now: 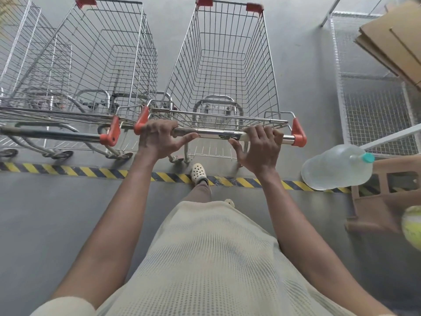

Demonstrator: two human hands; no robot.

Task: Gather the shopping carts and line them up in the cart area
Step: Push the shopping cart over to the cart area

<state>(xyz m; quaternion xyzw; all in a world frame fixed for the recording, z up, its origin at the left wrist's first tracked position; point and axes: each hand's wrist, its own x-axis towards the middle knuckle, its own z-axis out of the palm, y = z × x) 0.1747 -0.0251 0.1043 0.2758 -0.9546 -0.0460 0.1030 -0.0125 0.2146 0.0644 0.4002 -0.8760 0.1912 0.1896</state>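
Gripping the handle (pixel 218 134) of a cart (pixel 224 71), the left hand (pixel 159 139) and right hand (pixel 262 149) are seen at the ends of two bare arms. The left hand is clenched on the bar near its left red cap, thumb stretched along it; the right hand is wrapped round the bar toward the right cap, thumb underneath. A pale knit top (pixel 211 265) fills the near foreground, and one white clog (pixel 198 173) is planted on the striped tape (pixel 75 171) that crosses the grey floor. The cart's basket lies beyond the tape, with its rear wheels just past it. A second cart (pixel 100 60) is parked just beside it on the left, facing the same way, and a third (pixel 20 53) is cut off at the left edge. A clear jug (pixel 335 168) lies at the right, with cardboard (pixel 396 39) and wire mesh (pixel 373 119) further off.
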